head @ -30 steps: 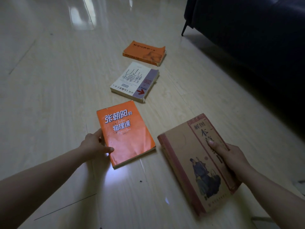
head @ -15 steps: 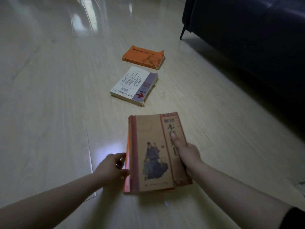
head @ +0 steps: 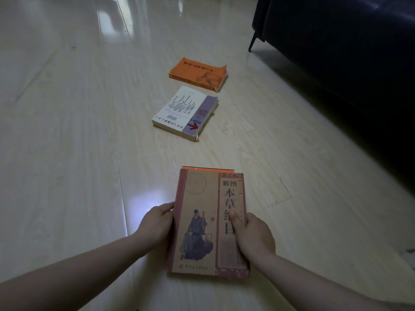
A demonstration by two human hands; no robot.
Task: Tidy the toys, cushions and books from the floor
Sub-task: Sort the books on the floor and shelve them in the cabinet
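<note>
A thick brown book [head: 202, 221] with a robed figure on its cover lies on top of an orange book [head: 208, 169], of which only a thin far edge shows. My left hand [head: 156, 223] grips the stack's left side. My right hand [head: 252, 234] grips its right side, thumb on the cover. Farther off on the floor lie a white and purple book [head: 185, 112] and, beyond it, another orange book [head: 198, 74].
The pale glossy floor [head: 78, 142] stretches left and ahead. A dark sofa [head: 336, 52] on thin black legs fills the upper right, its leg [head: 252, 41] near the far orange book.
My right hand carried the brown book left and laid it on the near orange book. Both hands now hold the squared stack by its sides.
</note>
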